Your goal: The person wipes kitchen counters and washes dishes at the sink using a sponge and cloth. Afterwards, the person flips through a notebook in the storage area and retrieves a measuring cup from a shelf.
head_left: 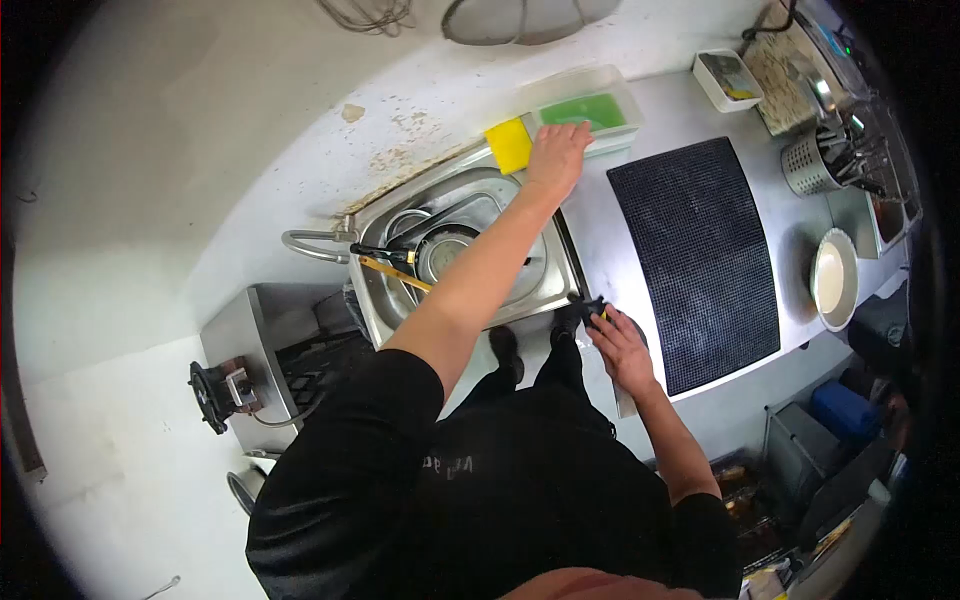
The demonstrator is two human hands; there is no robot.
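My left hand [558, 155] reaches across the sink to the front rim of a clear plastic tub [632, 112] with green liquid [580, 112]. Its fingers are bent together at the rim, and their undersides are hidden. A yellow cloth or sponge [508, 146] lies just left of this hand. Near the sink's right front corner, my right hand [622, 352] has its fingers closed around a small black object [590, 306] with a yellow spot, whose kind I cannot make out. The steel sink [566, 262] holds a frying pan [436, 256] and other cookware, partly behind my left forearm.
A black ribbed mat [700, 260] covers much of the steel counter. Right of it stand a white bowl [832, 280] and a perforated cutlery holder [806, 166]. A small white container [728, 80] sits at the back. The faucet [318, 240] is at the sink's left.
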